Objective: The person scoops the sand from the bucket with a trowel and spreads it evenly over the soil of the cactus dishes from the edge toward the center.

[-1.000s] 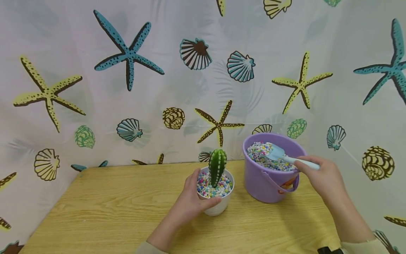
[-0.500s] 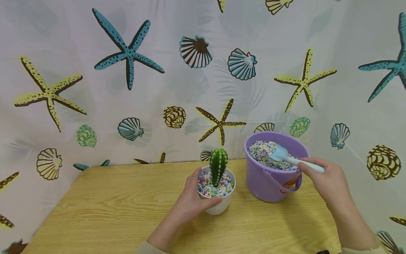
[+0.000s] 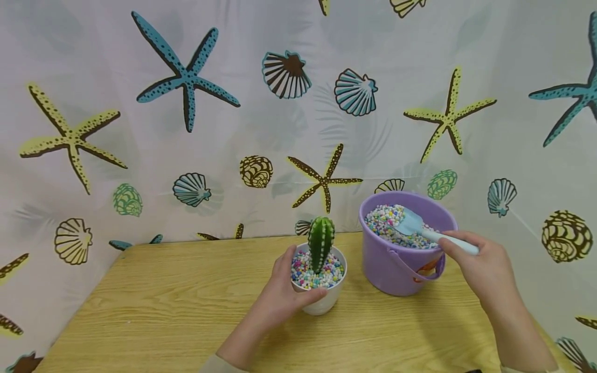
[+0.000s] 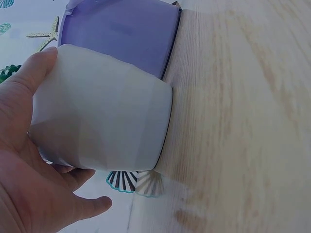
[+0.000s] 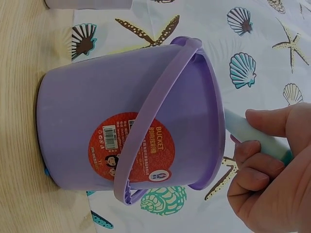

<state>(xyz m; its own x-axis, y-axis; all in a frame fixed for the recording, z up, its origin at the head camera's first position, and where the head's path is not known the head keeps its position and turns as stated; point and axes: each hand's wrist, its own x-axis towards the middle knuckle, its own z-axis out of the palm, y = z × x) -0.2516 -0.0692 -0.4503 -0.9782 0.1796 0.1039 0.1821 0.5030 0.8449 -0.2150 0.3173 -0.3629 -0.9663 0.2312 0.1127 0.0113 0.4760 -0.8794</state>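
Observation:
A green cactus (image 3: 321,243) stands in a white pot (image 3: 322,303) filled with small multicoloured pebbles (image 3: 305,277). My left hand (image 3: 282,292) grips the pot from its left side, thumb near the front rim and fingers round the back. In the left wrist view the pot (image 4: 104,109) fills the space beside the thumb. To the right, my right hand (image 3: 487,264) holds the handle of a light blue toy shovel (image 3: 448,241). Its blade lies on the pebbles inside a purple bucket (image 3: 387,272). From the right wrist, fingers curl round the shovel handle (image 5: 260,136) beyond the bucket rim.
Both containers stand on a wooden table (image 3: 177,300), the bucket close to the pot's right. The bucket's carrying handle (image 5: 158,97) hangs down at the front across a red label (image 5: 104,150). Behind the table hangs a curtain (image 3: 224,134) printed with starfish and shells.
The head view has shifted slightly. The left hand stays on the pot, and the right hand still holds the shovel with its blade on the pebbles in the bucket.

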